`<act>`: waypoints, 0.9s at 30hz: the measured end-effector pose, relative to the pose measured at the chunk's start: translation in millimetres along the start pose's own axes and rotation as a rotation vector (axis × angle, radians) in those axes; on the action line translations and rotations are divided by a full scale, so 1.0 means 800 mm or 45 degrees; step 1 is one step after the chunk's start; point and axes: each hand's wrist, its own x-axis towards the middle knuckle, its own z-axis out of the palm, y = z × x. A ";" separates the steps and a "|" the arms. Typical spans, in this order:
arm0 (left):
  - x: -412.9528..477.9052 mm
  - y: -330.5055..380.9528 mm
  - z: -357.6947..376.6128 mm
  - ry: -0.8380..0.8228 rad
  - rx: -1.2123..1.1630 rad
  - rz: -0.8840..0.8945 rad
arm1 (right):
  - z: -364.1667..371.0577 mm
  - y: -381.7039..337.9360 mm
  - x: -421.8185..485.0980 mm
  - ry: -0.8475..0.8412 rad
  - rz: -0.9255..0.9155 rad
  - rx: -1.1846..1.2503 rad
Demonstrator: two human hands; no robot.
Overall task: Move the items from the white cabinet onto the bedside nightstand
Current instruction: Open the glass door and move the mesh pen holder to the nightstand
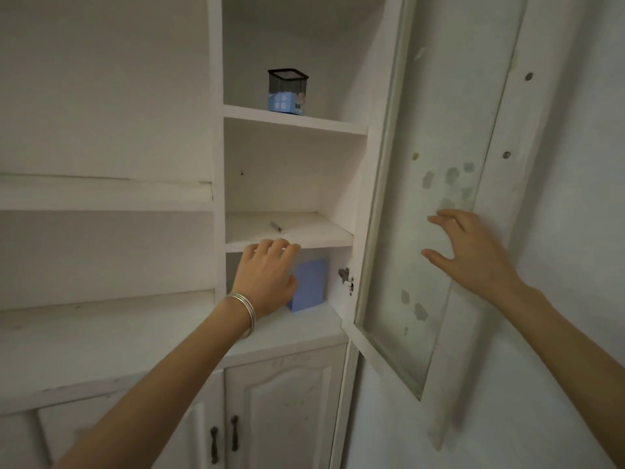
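The white cabinet stands open with three shelves. On the top shelf sits a black mesh pen holder with a blue box inside it. A small dark pen lies on the middle shelf. A blue box stands upright in the bottom compartment. My left hand, with silver bangles on the wrist, reaches into that compartment, fingers spread, against the box's left side. My right hand is open, palm flat on the glass of the swung-out cabinet door.
Long white shelves run to the left of the cabinet. Below are lower cupboard doors with dark handles. A metal hinge sits at the door's inner edge. A white wall fills the right side.
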 end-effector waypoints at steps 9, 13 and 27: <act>-0.021 -0.059 0.044 -0.208 0.052 0.034 | 0.122 -0.062 0.022 -0.287 -0.148 0.044; -0.009 -0.098 0.066 -0.196 0.077 0.056 | 0.166 -0.084 0.055 -0.349 -0.155 0.081; 0.070 -0.167 0.140 -0.057 -0.045 0.216 | 0.263 -0.098 0.136 -0.365 -0.109 0.129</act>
